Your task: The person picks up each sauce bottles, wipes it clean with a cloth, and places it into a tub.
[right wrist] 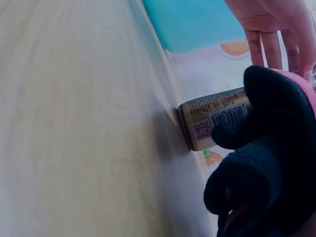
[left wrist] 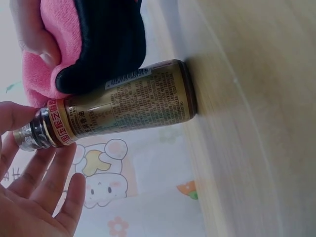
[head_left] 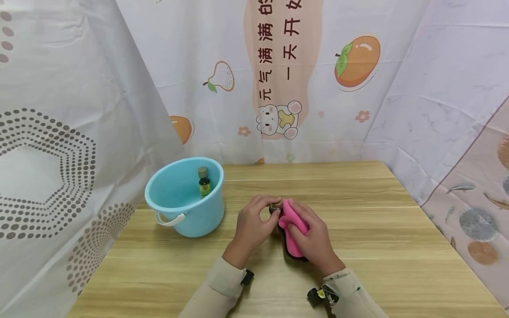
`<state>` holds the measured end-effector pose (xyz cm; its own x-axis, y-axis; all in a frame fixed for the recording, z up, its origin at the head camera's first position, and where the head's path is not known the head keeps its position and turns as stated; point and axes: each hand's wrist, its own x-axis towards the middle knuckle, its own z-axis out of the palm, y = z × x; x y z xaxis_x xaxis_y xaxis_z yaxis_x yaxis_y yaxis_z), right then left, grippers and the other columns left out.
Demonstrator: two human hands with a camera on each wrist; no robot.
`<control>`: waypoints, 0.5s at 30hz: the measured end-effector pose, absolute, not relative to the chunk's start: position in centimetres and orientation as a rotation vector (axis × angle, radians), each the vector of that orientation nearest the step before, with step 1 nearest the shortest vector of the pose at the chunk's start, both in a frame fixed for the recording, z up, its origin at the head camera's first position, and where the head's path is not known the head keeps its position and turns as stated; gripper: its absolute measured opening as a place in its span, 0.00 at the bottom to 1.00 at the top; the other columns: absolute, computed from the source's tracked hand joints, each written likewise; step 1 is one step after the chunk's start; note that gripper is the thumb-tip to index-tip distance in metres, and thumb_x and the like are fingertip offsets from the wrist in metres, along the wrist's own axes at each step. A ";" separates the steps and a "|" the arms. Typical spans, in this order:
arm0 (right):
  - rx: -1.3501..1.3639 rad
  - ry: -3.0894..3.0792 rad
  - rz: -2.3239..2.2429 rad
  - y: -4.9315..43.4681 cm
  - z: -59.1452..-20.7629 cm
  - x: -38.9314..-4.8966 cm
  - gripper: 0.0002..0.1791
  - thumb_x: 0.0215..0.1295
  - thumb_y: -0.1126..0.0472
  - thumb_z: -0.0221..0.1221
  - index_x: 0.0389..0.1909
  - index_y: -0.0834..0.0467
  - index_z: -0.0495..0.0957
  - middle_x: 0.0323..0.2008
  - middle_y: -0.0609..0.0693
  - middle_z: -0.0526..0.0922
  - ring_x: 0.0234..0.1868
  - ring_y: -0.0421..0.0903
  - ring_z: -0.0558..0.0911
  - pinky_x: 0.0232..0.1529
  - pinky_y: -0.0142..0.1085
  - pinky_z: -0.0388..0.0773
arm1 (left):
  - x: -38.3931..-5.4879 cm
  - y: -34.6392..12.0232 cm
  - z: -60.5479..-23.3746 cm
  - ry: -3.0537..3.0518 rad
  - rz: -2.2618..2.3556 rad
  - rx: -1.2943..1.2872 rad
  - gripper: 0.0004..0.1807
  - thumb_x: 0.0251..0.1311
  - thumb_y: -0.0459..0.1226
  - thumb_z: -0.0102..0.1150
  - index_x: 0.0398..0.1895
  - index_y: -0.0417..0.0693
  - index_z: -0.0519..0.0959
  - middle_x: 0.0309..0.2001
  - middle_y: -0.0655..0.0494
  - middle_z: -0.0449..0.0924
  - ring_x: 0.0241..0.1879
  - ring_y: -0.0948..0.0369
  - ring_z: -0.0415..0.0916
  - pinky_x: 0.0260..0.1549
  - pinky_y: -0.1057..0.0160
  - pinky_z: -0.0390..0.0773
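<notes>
A dark glass sauce bottle [left wrist: 133,103] with a gold printed label and a metallic cap stands upright on the table. My left hand [head_left: 255,223] pinches it at the cap and neck between thumb and fingers. In my right hand [head_left: 316,236] is a cloth [head_left: 293,227], pink on one side and black on the other. The cloth lies against the bottle's side and neck. In the right wrist view the cloth [right wrist: 266,148] hides part of the bottle [right wrist: 212,118], while its barcode and base show.
To the left stands a light blue bucket [head_left: 200,218] with a white handle [head_left: 170,220]. Another small bottle [head_left: 204,183], with a gold cap and a green-yellow label, leans inside it. A wooden table [head_left: 370,225] lies beneath, and printed curtains [head_left: 222,115] hang behind and at both sides.
</notes>
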<state>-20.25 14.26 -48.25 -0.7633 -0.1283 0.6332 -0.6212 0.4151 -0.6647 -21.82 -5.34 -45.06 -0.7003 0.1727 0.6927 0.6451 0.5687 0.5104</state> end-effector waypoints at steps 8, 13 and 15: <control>0.622 -2.267 1.314 14.5 -48.7 -20.4 0.28 0.65 0.67 0.69 0.66 0.49 0.80 0.62 0.46 0.83 0.61 0.46 0.83 0.59 0.26 0.78 | -21.8 -5.3 -45.0 -2.201 -1.025 -0.639 0.17 0.61 0.45 0.75 0.53 0.57 0.87 0.51 0.61 0.85 0.54 0.59 0.80 0.56 0.56 0.81; 0.580 -2.365 1.292 14.5 -48.9 -20.4 0.28 0.65 0.65 0.70 0.66 0.49 0.81 0.59 0.46 0.85 0.58 0.47 0.84 0.55 0.40 0.85 | -21.7 -5.2 -45.0 -2.212 -1.031 -0.617 0.17 0.61 0.44 0.75 0.53 0.58 0.87 0.51 0.60 0.83 0.53 0.60 0.79 0.54 0.56 0.80; 0.549 -2.427 1.281 14.4 -49.0 -20.4 0.28 0.65 0.65 0.70 0.66 0.47 0.81 0.59 0.46 0.85 0.57 0.46 0.84 0.54 0.44 0.85 | -21.8 -5.2 -45.0 -2.213 -1.039 -0.613 0.16 0.61 0.44 0.75 0.53 0.58 0.88 0.50 0.61 0.82 0.53 0.62 0.79 0.53 0.56 0.80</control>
<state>-20.41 14.43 -49.02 -0.8671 -0.1765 0.4658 -0.4842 0.5182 -0.7050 -21.76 -5.20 -45.00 -0.7063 0.1472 0.6925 0.6269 0.5845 0.5151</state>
